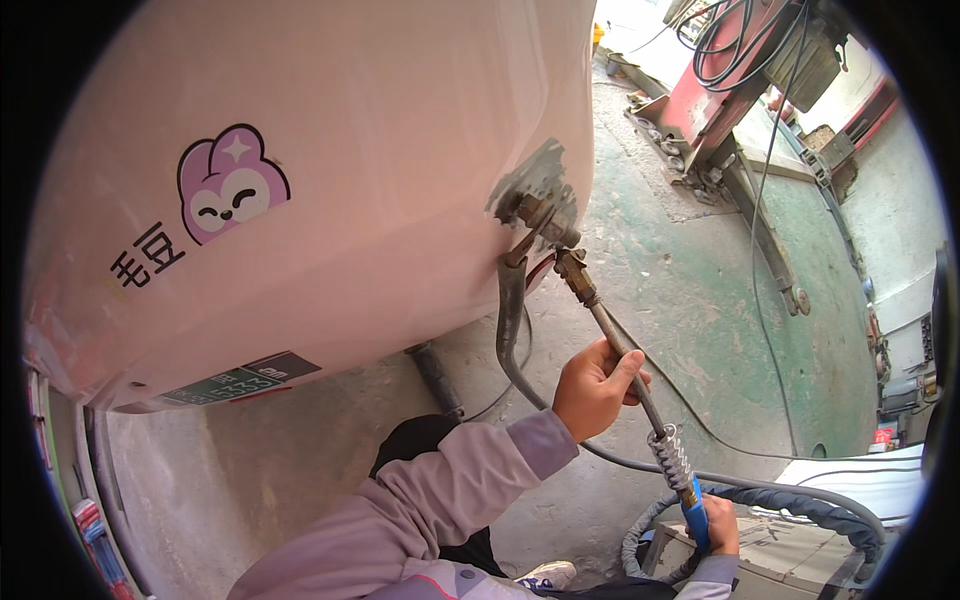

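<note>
My left hand [592, 392] is closed round the metal shaft of a long puller tool [613, 325], between its brass-coloured head and a coil spring [672, 458]. My right hand [718, 524] grips the tool's blue handle [695, 515] at the near end. The head [575, 275] meets a metal clamp [545, 222] at the edge of a pale pink vehicle panel [380, 240]. Around the clamp the paint is ground to a grey patch [548, 170]. A thick dark cable [510, 320] hangs from the clamp. Exact contact between head and clamp is hard to make out.
A rabbit sticker [235, 185] marks the panel. Cables cross the green-grey floor [690, 330]. A red lift post [700, 95] with a metal arm [775, 250] stands at the far right. A beige box-shaped machine [770, 550] with a sleeved hose [800, 505] sits near my right hand.
</note>
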